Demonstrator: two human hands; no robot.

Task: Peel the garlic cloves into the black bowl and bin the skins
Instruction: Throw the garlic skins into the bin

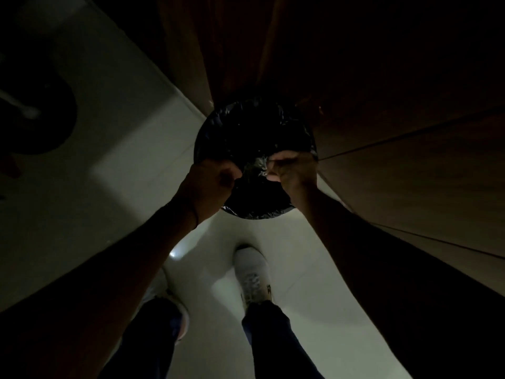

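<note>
The binning step is judged to be in hand: both hands are held over the bin [254, 127], which is lined with a black bag. A pale, crinkled wad, taken to be the skins [257, 166], is seen between the hands, above the bin's mouth. The right hand [291, 170] is curled and its fingers [273, 175] appear to pinch the wad. The left hand [216, 179] is clenched too, but whether anything is held in it cannot be told. Next, the fingers would need to be released so that the skins drop inside the liner. No bowl or cloves are in view. The bin is stood on a pale tiled floor [287, 242] against brown wooden doors [382, 77] — white shoes [254, 272] are seen below, and the room is very dim.
</note>
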